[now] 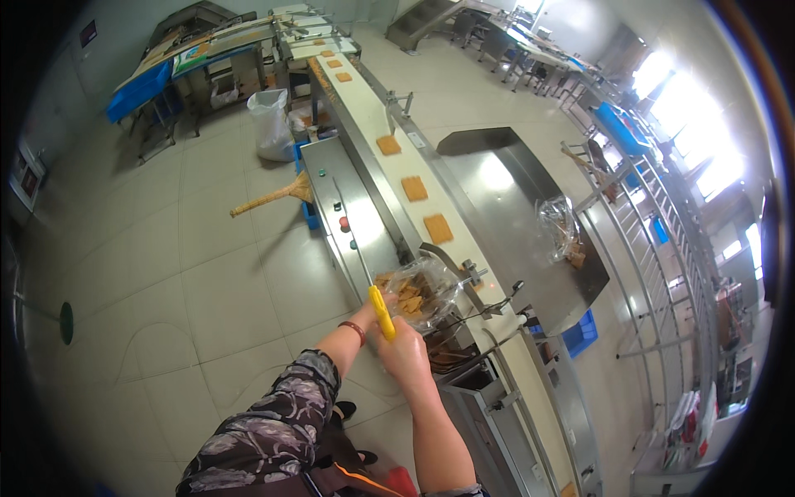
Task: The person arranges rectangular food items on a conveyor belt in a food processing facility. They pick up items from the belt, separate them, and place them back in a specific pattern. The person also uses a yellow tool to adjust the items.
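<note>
My right hand is closed round the yellow handle of a tool with a long thin metal shaft, which reaches up over the steel control panel. Just left of it my left hand is at the near side of a clear plastic bag, partly hidden behind the handle. Broken brown crackers lie in the bag. Whether the left fingers grip anything is hidden. Beside the bag runs a pale conveyor belt carrying square crackers spaced along it.
A steel tray table with another clear bag adjoins the belt's right side. Left of the belt are a straw broom and a lined waste bin. Metal racks stand at right. A curved metal guide crosses the belt near the bag.
</note>
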Action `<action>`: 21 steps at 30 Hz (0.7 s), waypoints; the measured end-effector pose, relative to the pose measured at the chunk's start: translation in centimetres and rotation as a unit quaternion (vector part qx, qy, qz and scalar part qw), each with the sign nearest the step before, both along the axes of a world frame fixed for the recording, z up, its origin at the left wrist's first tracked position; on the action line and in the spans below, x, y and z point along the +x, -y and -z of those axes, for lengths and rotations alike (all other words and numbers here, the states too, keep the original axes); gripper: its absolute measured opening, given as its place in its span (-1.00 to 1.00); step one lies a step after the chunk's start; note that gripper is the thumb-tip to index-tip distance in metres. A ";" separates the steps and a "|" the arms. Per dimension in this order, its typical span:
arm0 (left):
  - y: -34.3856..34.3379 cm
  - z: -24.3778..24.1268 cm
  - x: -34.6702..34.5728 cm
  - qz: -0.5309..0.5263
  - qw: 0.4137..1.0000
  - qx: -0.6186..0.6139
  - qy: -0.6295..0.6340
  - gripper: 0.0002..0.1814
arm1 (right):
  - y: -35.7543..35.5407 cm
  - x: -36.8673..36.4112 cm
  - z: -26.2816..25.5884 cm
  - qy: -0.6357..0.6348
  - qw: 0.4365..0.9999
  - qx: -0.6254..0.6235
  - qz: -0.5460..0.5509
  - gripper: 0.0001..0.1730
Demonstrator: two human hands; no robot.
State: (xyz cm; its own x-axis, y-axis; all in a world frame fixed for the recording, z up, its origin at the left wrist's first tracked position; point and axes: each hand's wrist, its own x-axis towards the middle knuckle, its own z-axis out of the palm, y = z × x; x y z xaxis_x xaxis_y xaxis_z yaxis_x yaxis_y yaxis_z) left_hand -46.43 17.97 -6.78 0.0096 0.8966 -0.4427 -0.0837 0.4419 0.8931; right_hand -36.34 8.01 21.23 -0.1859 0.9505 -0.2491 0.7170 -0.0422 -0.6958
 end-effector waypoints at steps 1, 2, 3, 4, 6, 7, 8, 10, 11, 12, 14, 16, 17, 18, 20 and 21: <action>0.3 0.2 -0.7 0.010 0.999 0.034 -0.016 -0.55 | -0.1 -0.1 -0.1 0.017 1.000 0.003 -0.001 -0.53; 0.3 0.8 -1.1 0.000 0.999 -0.014 0.046 -0.49 | -0.2 -0.1 0.1 0.035 0.999 0.006 -0.002 -0.53; 0.5 1.8 -2.4 -0.024 0.993 -0.060 0.102 -0.41 | -0.3 -0.7 0.2 0.047 0.999 0.012 -0.013 -0.52; 0.8 2.2 -3.1 -0.047 0.987 -0.073 0.137 -0.36 | -0.5 -0.8 0.5 0.029 0.999 0.014 -0.004 -0.53; 1.7 -3.0 -0.3 -0.037 0.983 -0.120 0.134 -0.40 | -1.3 2.6 2.5 0.010 0.998 0.006 0.062 -0.56; 2.9 -4.8 -0.2 -0.042 0.981 -0.123 0.142 -0.39 | -1.0 3.5 3.4 -0.023 0.996 -0.007 0.084 -0.57; 4.1 -5.6 -0.6 -0.048 0.979 -0.128 0.151 -0.37 | -0.6 4.4 4.4 -0.056 0.993 -0.021 0.105 -0.59; 6.4 -6.3 -1.8 -0.045 0.976 -0.141 0.161 -0.34 | 0.8 6.2 5.1 -0.111 0.982 -0.022 0.153 -0.66; 8.4 -5.6 -3.3 -0.035 0.974 -0.152 0.162 -0.32 | 2.0 7.4 4.6 -0.169 0.962 -0.030 0.212 -0.66; 10.7 -3.2 -5.4 -0.031 0.975 -0.156 0.153 -0.31 | 3.2 8.5 3.7 -0.227 0.936 -0.036 0.268 -0.66; 15.8 -1.7 -8.4 -0.021 0.977 -0.176 0.119 -0.23 | 6.2 13.0 3.9 -0.309 0.863 -0.046 0.397 -0.66; 21.6 1.2 -13.0 -0.033 0.973 -0.226 0.011 -0.36 | 9.7 19.5 4.8 -0.327 0.832 -0.029 0.447 -0.62; 24.6 2.6 -15.4 -0.036 0.961 -0.270 -0.051 -0.38 | 12.1 23.3 5.1 -0.265 0.848 -0.052 0.456 -0.61; 27.2 3.0 -17.4 -0.044 0.948 -0.302 -0.094 -0.37 | 14.4 26.5 4.8 -0.218 0.851 -0.013 0.477 -0.61; 33.2 6.0 -23.5 0.005 0.926 -0.320 -0.200 -0.37 | 17.4 30.8 1.9 -0.071 0.864 -0.040 0.497 -0.61; 35.5 8.1 -26.5 0.073 0.912 -0.300 -0.269 -0.38 | 18.7 32.9 1.7 -0.037 0.859 -0.054 0.508 -0.61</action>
State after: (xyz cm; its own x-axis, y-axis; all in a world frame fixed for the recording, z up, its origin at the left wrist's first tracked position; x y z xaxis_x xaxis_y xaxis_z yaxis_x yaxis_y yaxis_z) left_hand -72.97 -17.50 -14.85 -0.2539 0.4982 -0.8291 0.3935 0.8362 0.3820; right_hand -3.42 -10.70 19.52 0.7071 0.6031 -0.3691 0.2255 -0.6871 -0.6907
